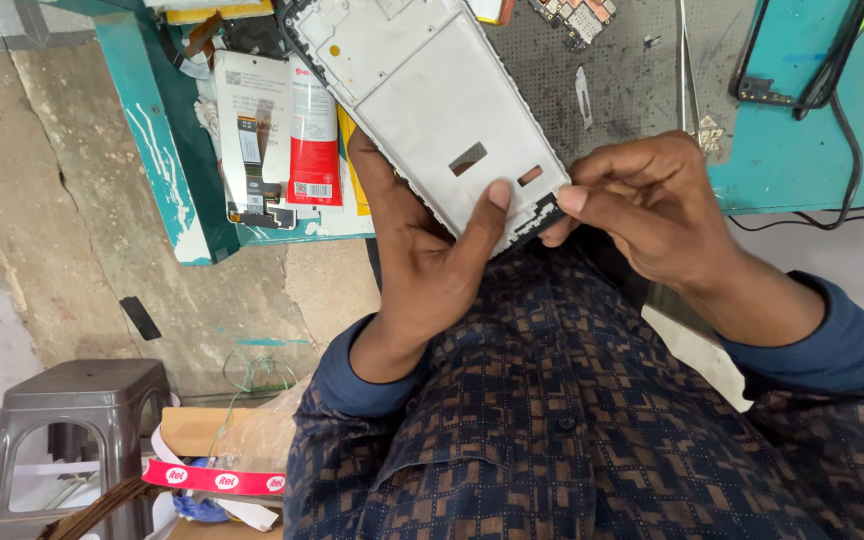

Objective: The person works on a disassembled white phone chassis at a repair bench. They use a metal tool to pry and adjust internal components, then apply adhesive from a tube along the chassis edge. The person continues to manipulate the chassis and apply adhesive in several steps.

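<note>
left hand (422,255) gripping phone frame (442,110) (white, bare), right hand (652,205) pinching its edge

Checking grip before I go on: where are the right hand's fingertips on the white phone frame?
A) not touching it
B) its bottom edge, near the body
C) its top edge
B: the right hand pinches the bottom edge of the white phone frame, which the left hand supports.

Cracked concrete floor (82,200), teal workbench (802,150) above, grey plastic stool (72,420) at lower left
</note>
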A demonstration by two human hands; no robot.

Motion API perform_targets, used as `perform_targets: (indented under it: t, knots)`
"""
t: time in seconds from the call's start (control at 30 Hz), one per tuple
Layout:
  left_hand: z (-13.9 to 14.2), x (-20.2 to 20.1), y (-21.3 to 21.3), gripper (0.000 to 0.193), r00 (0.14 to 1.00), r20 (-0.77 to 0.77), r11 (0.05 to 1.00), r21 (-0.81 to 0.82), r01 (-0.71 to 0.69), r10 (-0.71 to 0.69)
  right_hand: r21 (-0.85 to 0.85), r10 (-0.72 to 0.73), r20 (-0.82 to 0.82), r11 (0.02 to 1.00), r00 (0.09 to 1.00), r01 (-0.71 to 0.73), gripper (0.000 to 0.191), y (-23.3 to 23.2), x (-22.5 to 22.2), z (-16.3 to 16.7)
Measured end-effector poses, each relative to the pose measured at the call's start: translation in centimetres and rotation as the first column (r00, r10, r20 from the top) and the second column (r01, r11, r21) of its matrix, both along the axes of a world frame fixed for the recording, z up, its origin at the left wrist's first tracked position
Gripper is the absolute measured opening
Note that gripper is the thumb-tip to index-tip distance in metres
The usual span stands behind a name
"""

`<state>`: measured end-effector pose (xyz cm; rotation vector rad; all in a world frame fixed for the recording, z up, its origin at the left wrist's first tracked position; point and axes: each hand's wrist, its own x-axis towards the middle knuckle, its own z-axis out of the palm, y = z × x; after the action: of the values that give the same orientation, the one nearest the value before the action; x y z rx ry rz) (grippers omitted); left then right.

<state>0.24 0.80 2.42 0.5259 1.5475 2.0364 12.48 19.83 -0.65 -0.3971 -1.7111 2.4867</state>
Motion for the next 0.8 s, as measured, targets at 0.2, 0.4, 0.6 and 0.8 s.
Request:
perform_targets:
  t: [0.2, 0.4, 0.6, 0.8]
  knots:
    - [-0.2, -0.5, 0.4, 0.088, 0.999, 0.052, 1.000, -0.029, -0.001, 0.002, -0.089, -0.033, -0.271, 0.996, 0.962, 0.009, 0.033, 1.6, -1.7, -0.1]
    - [0.3, -1.7, 0.1, 0.056, 0.987, -0.122, 0.977, -0.170, -0.129, 0.109, 0.732, -0.473, -0.101, 0.561, 0.875, 0.387, 0.031, 4.8, 0.0, 0.4]
    - [-0.6, -1.0, -1.0, 0.059, 0.912, 0.397, 0.976, 0.136, -0.170, 0.103, 0.995, -0.458, -0.071, 0.024, 0.886, 0.092, 0.031, 4.1, 1.6, -1.7]
    - [-0.8, -0.8, -1.9, 0.055, 0.872, 0.455, 0.947, 0.156, -0.280, 0.183, 0.998, -0.480, 0.048, -0.005, 0.876, -0.057, 0.028, 4.5, 1.8, -3.2]
